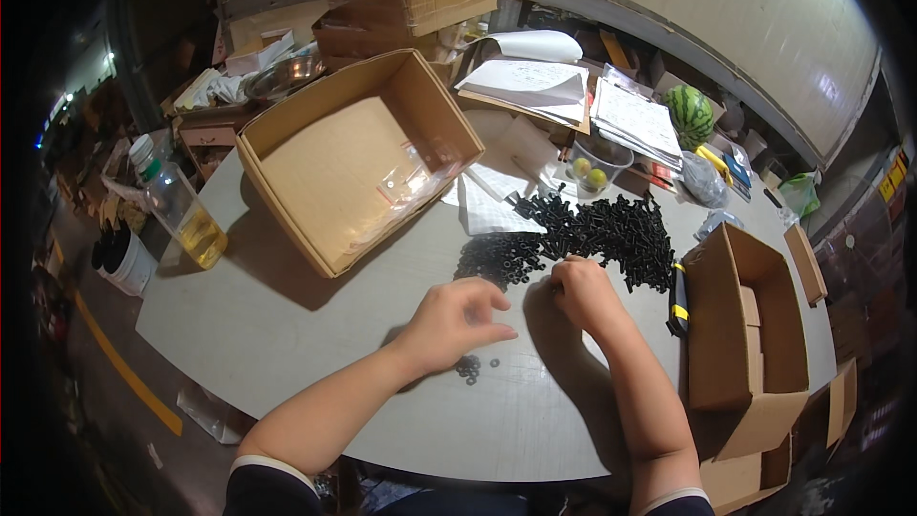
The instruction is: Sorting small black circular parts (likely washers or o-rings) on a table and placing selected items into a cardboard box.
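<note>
My left hand point(454, 323) hovers over the grey table point(382, 430), thumb and fingertips apart with nothing visible between them. A few small grey rings point(468, 369), which look like washers or nuts, lie just below it. My right hand point(579, 289) is closed at the near edge of a heap of black screws point(621, 234); its fingertips face away, so whatever they pinch is hidden. Beside the screws, to the left, spreads a patch of black nuts point(499, 256).
A tilted cardboard box point(325, 172) with small plastic bags stands at the left. Beyond it is a bottle of yellow liquid point(199, 229). A black-and-yellow utility knife point(678, 304) lies beside another box point(764, 334). Papers point(530, 88), a fruit tub point(607, 158) and a watermelon point(688, 115) line the back.
</note>
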`<state>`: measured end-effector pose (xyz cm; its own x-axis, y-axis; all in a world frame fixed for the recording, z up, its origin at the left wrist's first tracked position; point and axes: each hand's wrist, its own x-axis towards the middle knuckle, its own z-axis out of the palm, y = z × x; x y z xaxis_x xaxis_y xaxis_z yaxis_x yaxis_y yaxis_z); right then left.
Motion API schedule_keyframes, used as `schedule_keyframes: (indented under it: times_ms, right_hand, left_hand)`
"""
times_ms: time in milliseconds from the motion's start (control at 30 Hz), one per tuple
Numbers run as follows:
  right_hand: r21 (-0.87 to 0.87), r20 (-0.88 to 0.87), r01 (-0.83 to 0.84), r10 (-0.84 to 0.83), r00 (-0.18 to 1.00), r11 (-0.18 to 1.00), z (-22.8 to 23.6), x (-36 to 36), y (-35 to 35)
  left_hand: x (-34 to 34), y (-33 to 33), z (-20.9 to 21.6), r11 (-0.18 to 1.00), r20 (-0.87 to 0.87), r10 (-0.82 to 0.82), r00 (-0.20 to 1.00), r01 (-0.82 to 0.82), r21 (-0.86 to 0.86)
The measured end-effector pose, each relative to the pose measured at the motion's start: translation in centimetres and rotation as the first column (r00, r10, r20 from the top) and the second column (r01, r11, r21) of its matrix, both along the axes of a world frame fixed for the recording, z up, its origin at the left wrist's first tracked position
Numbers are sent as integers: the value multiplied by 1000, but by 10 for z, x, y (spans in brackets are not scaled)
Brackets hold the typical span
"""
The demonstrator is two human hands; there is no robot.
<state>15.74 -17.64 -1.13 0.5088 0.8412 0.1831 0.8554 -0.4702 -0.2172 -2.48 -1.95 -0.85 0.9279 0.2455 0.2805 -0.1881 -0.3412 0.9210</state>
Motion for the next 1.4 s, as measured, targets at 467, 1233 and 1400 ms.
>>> schedule_keyframes:
  times_ms: [467, 1233, 1400]
  right_hand:
    - [588, -451, -319, 628, 634, 744, 56, -60, 14]
    - [472, -598, -300, 551, 582, 829, 56, -56, 6]
    - [533, -693, -259, 591, 413, 805, 55, -46, 4]
  left_hand:
    - [-5, -10, 25, 892, -168, -287, 943, 199, -407]
    - [-10, -2, 24, 987, 53, -113, 992, 118, -111]
    - [-35, -2, 32, 951, 113, -39, 993, 72, -301]
